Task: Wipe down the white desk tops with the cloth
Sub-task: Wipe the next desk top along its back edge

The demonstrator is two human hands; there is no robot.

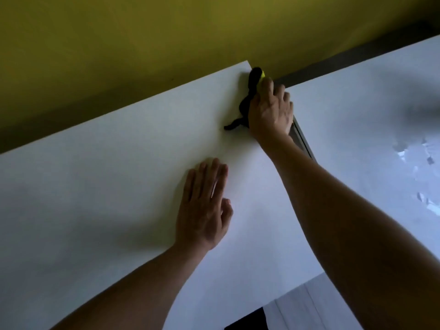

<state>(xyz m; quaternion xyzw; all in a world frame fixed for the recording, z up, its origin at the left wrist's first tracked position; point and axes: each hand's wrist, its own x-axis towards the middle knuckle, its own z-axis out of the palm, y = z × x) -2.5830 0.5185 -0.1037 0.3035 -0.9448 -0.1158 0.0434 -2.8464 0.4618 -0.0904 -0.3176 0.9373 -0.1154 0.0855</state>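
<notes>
A white desk top (119, 186) fills the left and middle of the view, its far edge against a yellow-green wall (142, 32). On it lie a left hand (204, 210), flat with straight fingers, and at the far right corner a black and yellow cloth (252, 91) pressed down by a right hand (271, 113). A second white desk top (357, 139) stands just beside it on the right, a narrow dark gap (302, 139) between them.

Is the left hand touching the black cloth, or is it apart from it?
Apart. The head view shows the left hand lying flat on the white desk top, with bare surface between it and the cloth, which the right hand holds.
</notes>
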